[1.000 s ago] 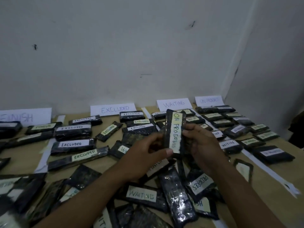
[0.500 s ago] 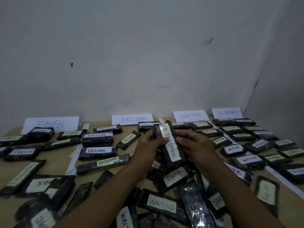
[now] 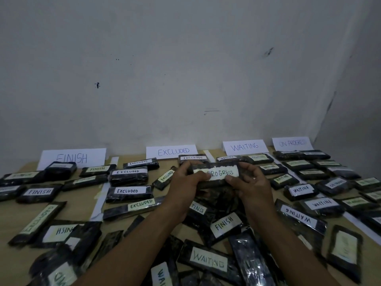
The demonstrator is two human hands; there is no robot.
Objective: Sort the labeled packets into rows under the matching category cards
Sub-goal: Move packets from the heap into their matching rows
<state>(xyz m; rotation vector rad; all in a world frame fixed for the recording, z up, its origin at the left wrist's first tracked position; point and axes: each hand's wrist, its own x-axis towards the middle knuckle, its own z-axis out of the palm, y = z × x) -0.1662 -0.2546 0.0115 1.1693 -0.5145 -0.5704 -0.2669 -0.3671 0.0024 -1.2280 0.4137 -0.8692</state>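
Note:
A black packet labeled ON PROGRESS (image 3: 221, 173) is held level above the table, label facing me. My left hand (image 3: 185, 182) grips its left end and my right hand (image 3: 250, 183) grips its right end. Four white category cards lean on the wall: FINISH (image 3: 72, 158), EXCLUDED (image 3: 172, 151), WAITING (image 3: 244, 146) and ON PROGRESS (image 3: 292, 143). Rows of labeled black packets lie under each card. A loose heap of packets, among them a FINISH packet (image 3: 224, 223) and a WAITING packet (image 3: 208, 261), lies under my forearms.
White paper strips (image 3: 101, 197) divide the columns on the wooden table (image 3: 80, 203). The wall stands right behind the cards, and a second wall closes the right side. Packets reach close to the table's right edge (image 3: 371, 240).
The packet has been turned from upright to level, label now readable across. Both hands kept hold of it and moved slightly farther from me. The camera tilted up and shifted.

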